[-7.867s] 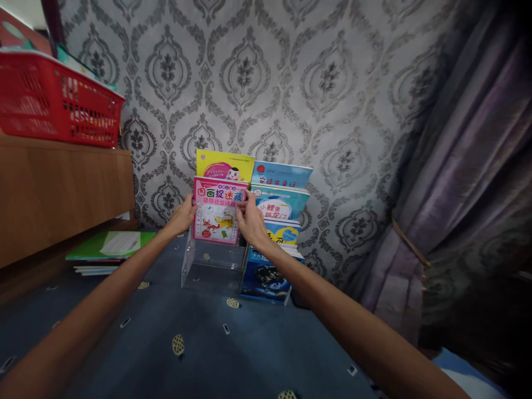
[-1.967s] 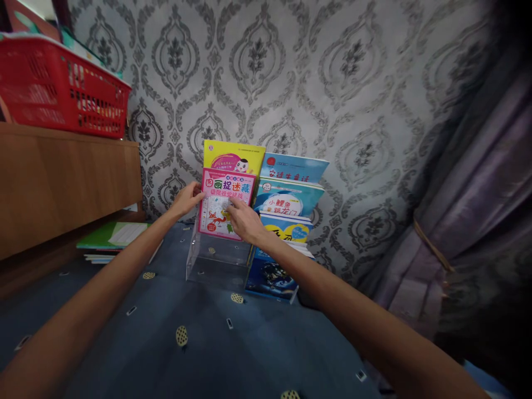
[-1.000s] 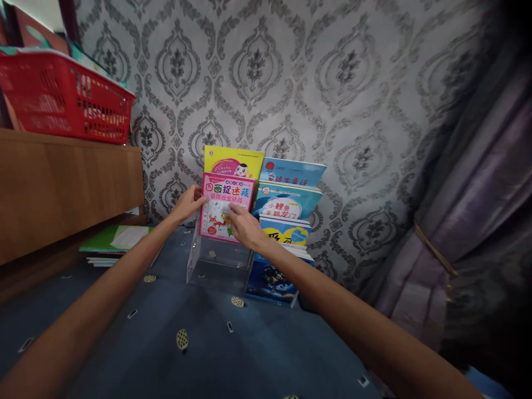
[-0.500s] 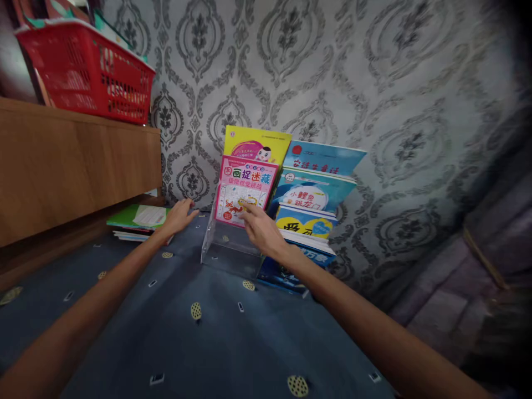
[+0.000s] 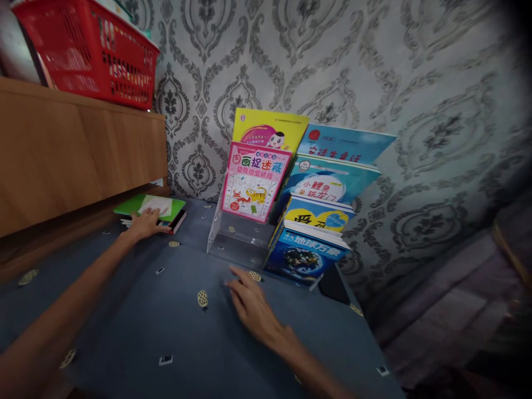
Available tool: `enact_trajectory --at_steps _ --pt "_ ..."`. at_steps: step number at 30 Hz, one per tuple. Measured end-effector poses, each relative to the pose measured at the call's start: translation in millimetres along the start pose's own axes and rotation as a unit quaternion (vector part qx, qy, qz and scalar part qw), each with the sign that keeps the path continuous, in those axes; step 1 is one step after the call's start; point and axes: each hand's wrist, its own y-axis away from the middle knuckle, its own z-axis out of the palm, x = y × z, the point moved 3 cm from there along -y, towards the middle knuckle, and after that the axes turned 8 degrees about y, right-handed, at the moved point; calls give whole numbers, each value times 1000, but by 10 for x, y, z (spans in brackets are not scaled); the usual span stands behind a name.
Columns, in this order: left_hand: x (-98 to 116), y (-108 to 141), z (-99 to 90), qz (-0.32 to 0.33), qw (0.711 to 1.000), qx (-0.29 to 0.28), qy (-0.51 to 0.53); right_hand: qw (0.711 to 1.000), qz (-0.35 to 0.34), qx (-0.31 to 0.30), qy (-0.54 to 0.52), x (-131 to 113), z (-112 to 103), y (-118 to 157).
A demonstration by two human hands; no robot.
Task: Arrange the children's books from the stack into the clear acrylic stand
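My left hand (image 5: 143, 224) rests on a small stack of books at the left, fingers spread over the green top book (image 5: 177, 206) and a pale paper-like patch on it. Above the table, in front of the clear acrylic rack (image 5: 236, 249), my right hand (image 5: 251, 302) is empty with its fingers apart. A pink book (image 5: 255, 180) leans in the rack before a yellow book (image 5: 270, 124). To their right stand tiered blue books, among them a light blue book (image 5: 344, 145), a teal book (image 5: 332, 177), a yellow-and-blue book (image 5: 318, 215) and a dark blue book (image 5: 305, 257).
A wooden cabinet (image 5: 83, 155) juts out at the left, with a red basket (image 5: 100, 55) on top. Patterned wallpaper (image 5: 203, 83) rises behind the rack. The table has a dark blue cloth (image 5: 183, 332). A dark flat object (image 5: 334, 285) lies right of the rack.
My left hand has moved left onto the book stack. My right hand has left the pink book and come down toward me. The view has shifted slightly.
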Motion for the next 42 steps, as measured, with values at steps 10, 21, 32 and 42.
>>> enact_trajectory --at_steps 10,21,32,42 --pt "123 109 70 36 994 86 -48 997 16 51 -55 12 292 408" --pt "276 620 193 102 984 108 -104 998 7 59 -37 13 297 438" --pt "469 1309 240 151 980 -24 -131 998 14 36 -42 -5 280 390" --pt "845 1759 113 186 970 -105 -113 997 28 13 -67 -17 275 368"
